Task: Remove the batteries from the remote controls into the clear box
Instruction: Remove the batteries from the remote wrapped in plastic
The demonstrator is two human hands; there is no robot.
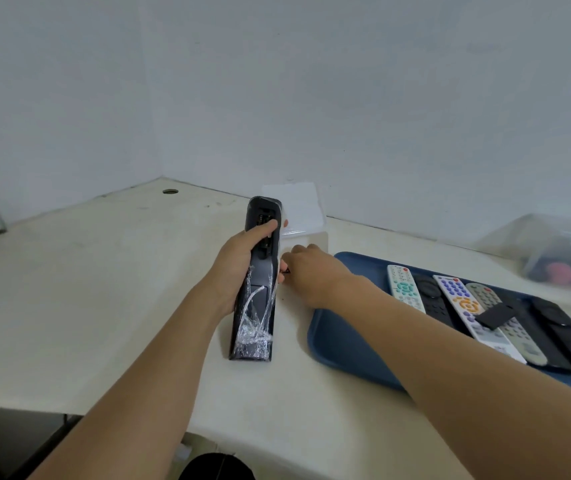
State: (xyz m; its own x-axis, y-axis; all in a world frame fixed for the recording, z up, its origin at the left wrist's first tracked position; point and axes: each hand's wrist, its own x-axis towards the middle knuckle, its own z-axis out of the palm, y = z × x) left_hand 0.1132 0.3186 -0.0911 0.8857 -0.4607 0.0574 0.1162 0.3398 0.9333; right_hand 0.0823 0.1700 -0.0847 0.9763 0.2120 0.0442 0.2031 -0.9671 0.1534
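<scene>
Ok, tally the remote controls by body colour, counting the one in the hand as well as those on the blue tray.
Black, held in the left hand: 1, the plastic-wrapped remote.
Black, on the blue tray: 3.
White: 2.
Grey: 1.
Total: 7 that can be made out; the tray runs past the frame edge.

My right hand (306, 271) hides its own fingertips and most of the small dark thing (287, 270) it pinches. Far right of it, a blurred container (554, 251) runs off-frame.
</scene>
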